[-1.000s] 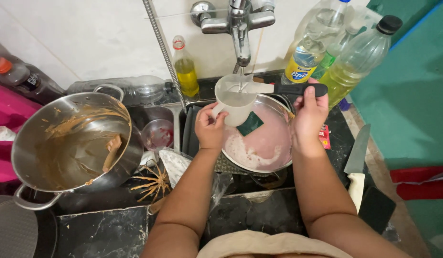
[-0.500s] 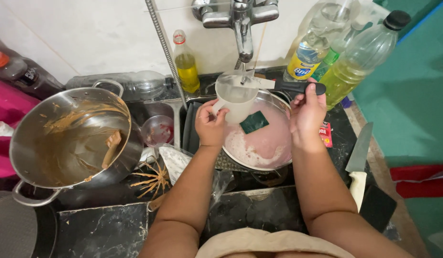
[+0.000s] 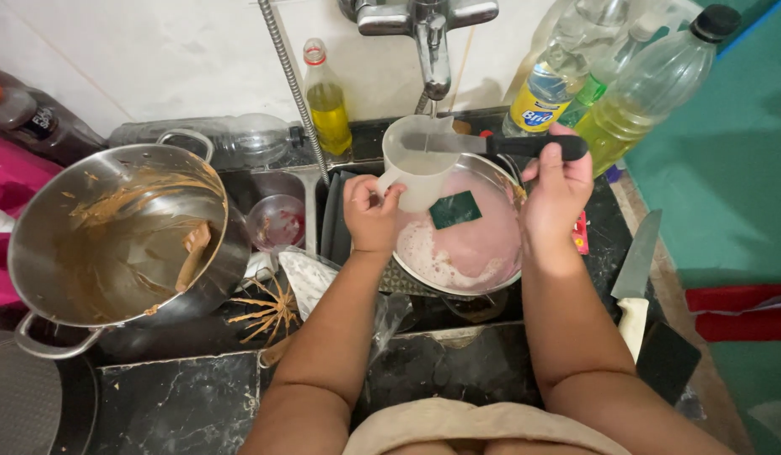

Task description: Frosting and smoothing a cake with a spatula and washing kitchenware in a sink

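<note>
Frame centre: we see left hand [image 3: 369,215] clamped on translucent plastic jug [image 3: 416,164]'s handle; right hand [image 3: 559,190] grips black-handled knife [image 3: 500,146], its blade lying across the jug's mouth.

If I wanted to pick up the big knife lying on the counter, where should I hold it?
Hold the knife by its pale handle, never the blade. It lies right of the sink with the handle toward the person and the blade pointing away, so come from the near side and wrap your fingers around the handle.

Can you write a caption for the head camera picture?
Left hand holds a white jug under the tap; right hand holds a black-handled knife.
</note>
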